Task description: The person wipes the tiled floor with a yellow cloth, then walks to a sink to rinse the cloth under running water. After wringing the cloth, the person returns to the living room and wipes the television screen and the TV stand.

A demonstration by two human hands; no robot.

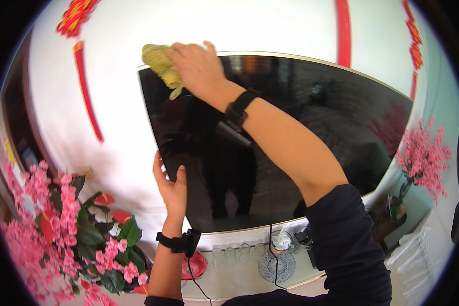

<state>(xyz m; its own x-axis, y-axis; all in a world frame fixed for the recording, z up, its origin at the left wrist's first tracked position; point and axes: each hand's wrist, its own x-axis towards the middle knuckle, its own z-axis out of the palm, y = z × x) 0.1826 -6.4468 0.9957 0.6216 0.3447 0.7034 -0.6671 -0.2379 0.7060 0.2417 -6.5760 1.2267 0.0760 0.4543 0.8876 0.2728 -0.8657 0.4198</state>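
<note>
A large flat-screen television (283, 153) with a dark, reflective screen hangs before me against the white wall. At its upper left corner, my right hand (199, 67) presses a yellow-green cloth (162, 65) over the top edge. Lower down, my left hand (170, 187) is at the television's left edge, thumb in front of the screen and fingers beside the frame. Black bands with small devices circle both wrists. My right forearm crosses in front of the screen and hides part of it.
Pink artificial blossoms (34, 214) and red-flowered leaves crowd the lower left. Below the television, a glass-topped cabinet (229, 285) carries glasses (244, 250), a red dish (195, 265) and a blue-patterned plate (277, 266). Another blossom tree (424, 160) stands right. Red ornaments (76, 17) hang on the wall.
</note>
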